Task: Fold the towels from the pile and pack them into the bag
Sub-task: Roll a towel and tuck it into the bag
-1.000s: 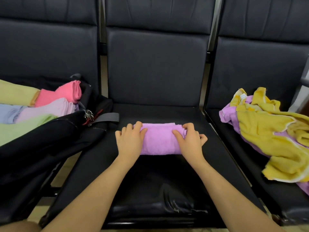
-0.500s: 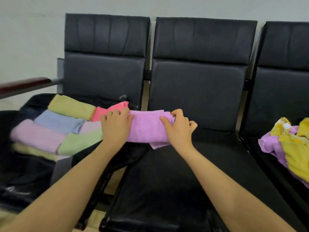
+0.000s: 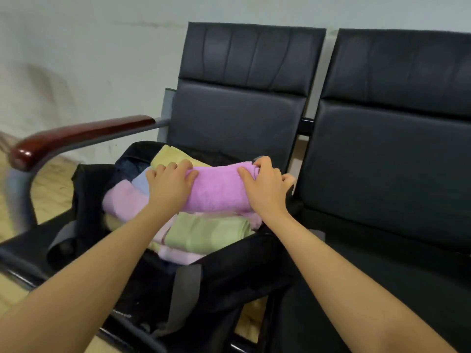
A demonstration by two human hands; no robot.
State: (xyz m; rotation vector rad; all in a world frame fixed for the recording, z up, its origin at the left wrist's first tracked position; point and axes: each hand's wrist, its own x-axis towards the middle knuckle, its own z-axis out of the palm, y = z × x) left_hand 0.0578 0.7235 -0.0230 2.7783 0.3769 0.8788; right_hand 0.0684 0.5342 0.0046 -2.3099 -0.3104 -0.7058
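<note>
1. Left hand (image 3: 169,186) curled round the left end of the folded purple towel (image 3: 219,188).
2. Right hand (image 3: 265,188) grips its right end.
3. Towel sits over the folded towels in the open black bag (image 3: 237,266), on the left seat of the bench (image 3: 397,200).

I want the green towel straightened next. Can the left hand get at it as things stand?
Probably not at once: the left hand grips the purple towel. The green towel lies uncovered just below, so once freed it looks reachable.
</note>
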